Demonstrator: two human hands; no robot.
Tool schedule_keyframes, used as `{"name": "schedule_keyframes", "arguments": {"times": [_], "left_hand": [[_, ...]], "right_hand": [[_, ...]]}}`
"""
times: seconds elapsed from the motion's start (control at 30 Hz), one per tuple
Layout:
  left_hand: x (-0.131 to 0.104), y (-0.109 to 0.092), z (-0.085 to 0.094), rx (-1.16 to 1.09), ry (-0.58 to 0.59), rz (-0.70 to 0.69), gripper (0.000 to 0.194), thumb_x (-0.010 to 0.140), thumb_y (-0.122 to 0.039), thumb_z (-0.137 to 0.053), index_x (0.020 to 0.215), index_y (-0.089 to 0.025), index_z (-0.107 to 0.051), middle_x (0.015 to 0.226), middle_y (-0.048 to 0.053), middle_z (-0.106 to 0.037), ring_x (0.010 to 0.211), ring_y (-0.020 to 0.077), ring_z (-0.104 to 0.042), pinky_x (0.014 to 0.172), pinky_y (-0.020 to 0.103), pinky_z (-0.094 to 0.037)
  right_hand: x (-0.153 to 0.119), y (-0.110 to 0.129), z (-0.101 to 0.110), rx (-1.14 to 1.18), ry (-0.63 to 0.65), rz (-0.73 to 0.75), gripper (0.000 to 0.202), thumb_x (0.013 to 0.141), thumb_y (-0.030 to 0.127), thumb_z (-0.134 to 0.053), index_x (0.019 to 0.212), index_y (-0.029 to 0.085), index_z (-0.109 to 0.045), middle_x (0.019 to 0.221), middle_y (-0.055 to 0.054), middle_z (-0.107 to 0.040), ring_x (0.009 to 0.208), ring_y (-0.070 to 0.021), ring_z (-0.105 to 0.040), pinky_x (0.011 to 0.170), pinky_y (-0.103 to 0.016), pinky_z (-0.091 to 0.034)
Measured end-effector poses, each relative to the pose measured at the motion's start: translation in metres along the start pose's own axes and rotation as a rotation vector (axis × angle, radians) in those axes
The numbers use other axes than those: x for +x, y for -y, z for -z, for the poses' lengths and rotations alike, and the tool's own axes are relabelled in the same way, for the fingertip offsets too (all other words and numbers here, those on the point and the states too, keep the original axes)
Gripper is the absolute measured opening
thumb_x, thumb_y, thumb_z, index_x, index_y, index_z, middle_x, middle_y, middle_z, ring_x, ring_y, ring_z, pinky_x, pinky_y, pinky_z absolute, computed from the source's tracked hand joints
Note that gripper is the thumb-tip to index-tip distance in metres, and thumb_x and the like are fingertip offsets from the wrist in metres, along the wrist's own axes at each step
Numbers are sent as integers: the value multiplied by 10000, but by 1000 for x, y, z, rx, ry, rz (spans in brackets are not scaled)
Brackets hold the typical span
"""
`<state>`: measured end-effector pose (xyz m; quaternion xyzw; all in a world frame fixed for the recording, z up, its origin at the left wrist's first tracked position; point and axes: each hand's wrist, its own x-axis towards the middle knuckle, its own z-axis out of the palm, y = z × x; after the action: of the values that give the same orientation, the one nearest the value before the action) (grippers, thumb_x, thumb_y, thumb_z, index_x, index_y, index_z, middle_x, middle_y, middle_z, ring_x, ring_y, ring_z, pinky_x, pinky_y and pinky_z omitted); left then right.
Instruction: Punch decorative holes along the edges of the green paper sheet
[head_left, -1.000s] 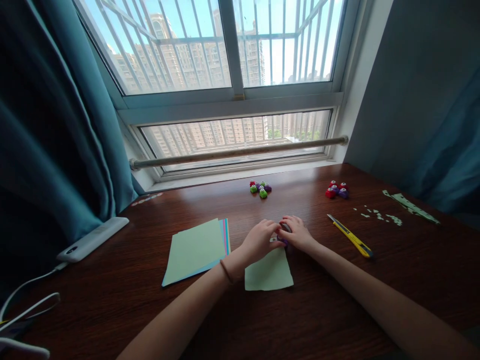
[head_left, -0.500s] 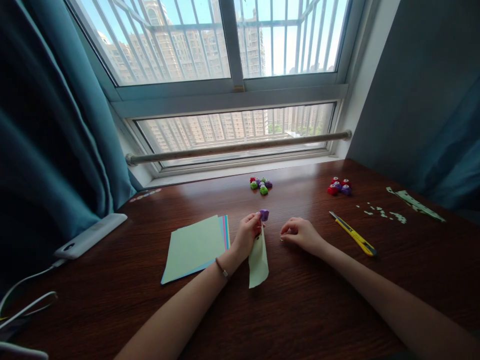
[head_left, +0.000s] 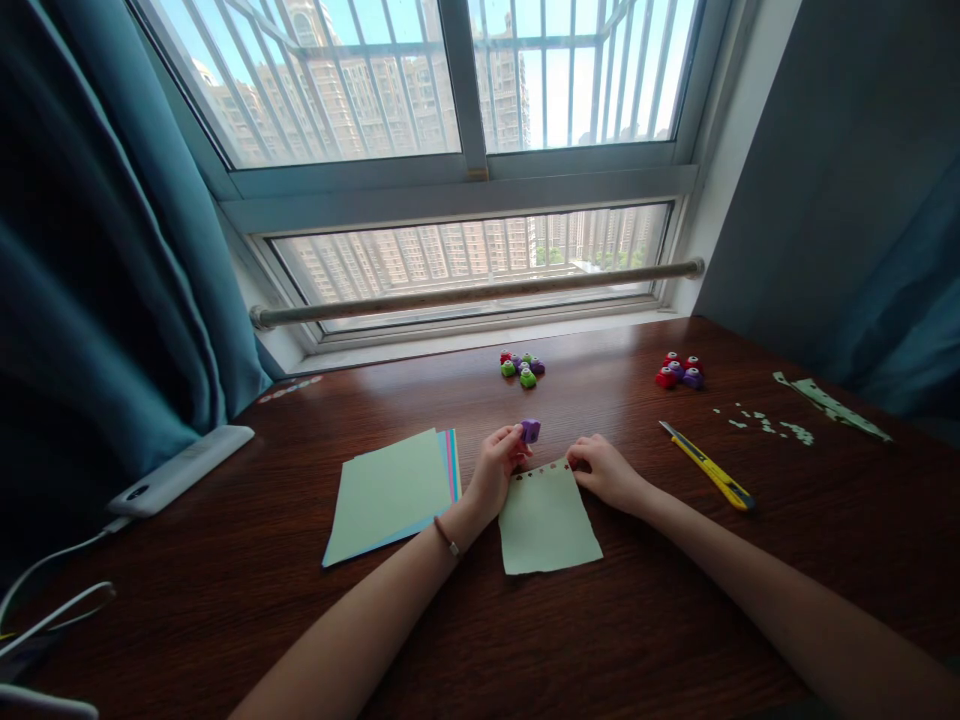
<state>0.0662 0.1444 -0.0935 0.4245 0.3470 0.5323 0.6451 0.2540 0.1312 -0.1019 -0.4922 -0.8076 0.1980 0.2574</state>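
My left hand (head_left: 498, 464) is closed around a small purple craft punch (head_left: 530, 431), which sticks out past the fingertips. Just below it lies a light green sheet of paper (head_left: 549, 520) with a row of punched holes along its top edge. The sheet's upper left corner meets my left hand. At the upper right corner, the fingers of my right hand (head_left: 606, 472) pinch the paper. A yellow utility knife (head_left: 708, 466) rests to the right of my right hand.
Left of my hands is a stack of coloured paper (head_left: 390, 495). Farther back sit two clusters of small punches (head_left: 523, 369), (head_left: 679, 371). Paper scraps (head_left: 765, 424) and a folded green strip (head_left: 832, 408) lie at the right. A white power strip (head_left: 182, 472) is at the left.
The green sheet, which hung curled from the left hand, now lies flat and facing up. My right hand has closed on its upper right corner.
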Motion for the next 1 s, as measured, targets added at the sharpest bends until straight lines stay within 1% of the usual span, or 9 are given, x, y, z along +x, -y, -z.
{"name": "schedule_keyframes", "arguments": {"times": [0.1,0.2,0.4,0.5,0.6,0.67,0.8,0.87,1.0], "left_hand": [[0,0,0,13,0,-7,305,696,-426,-637,753,-140,-551,638,10,-535,575,112,-500,541,216,-374],[1,1,1,28,4,-21,291,721,-418,-619,752,-138,-546,634,10,-536,571,101,-489,541,207,-366],[0,3,0,87,21,-43,278,728,-409,-621,743,-141,-546,633,-1,-539,541,88,-476,543,207,-370],[-3,1,-1,129,26,-56,274,719,-405,-633,758,-145,-557,643,-6,-544,556,94,-493,546,208,-378],[-6,-2,-2,173,15,-74,264,701,-372,-664,795,-148,-561,678,-6,-556,576,94,-500,542,200,-379],[-8,-4,-4,237,-2,-119,275,690,-355,-677,827,-150,-557,723,2,-569,618,106,-518,548,202,-388],[-13,-4,-9,458,11,-296,260,726,-339,-651,877,-155,-546,820,29,-582,700,136,-543,589,229,-410],[-16,-3,-12,603,40,-399,234,748,-330,-636,880,-159,-548,819,25,-575,697,135,-537,610,240,-411],[-22,-1,-15,842,121,-578,192,775,-309,-617,891,-170,-554,782,15,-543,704,137,-513,647,258,-410]], "right_hand": [[3,-1,9,13,-18,10,65,723,139,-582,669,174,-577,738,-21,-576,764,-173,-502,692,-271,-386],[7,-11,36,14,-128,-73,72,758,206,-572,694,173,-568,697,-24,-589,665,-159,-533,617,-257,-399],[0,-56,114,-446,-569,-429,64,732,219,-596,734,171,-639,682,-68,-617,635,-201,-561,572,-280,-372],[-10,-73,136,-592,-608,-660,124,715,263,-608,728,165,-683,724,-113,-625,635,-243,-564,509,-294,-338],[-17,-83,145,-596,-652,-736,183,734,300,-583,766,167,-705,761,-136,-632,632,-264,-567,490,-304,-336],[-16,-85,147,-578,-745,-645,197,751,281,-561,796,153,-704,793,-137,-637,657,-260,-572,527,-313,-371],[-6,-63,131,-313,-879,-255,204,780,269,-541,815,122,-678,807,-99,-641,656,-192,-574,648,-303,-434],[-1,-36,109,-40,-744,-90,236,802,318,-535,851,125,-661,774,-75,-637,619,-161,-570,616,-276,-453],[0,19,57,325,-186,211,273,787,331,-585,999,162,-617,933,-72,-608,765,-152,-588,637,-243,-484]]}}
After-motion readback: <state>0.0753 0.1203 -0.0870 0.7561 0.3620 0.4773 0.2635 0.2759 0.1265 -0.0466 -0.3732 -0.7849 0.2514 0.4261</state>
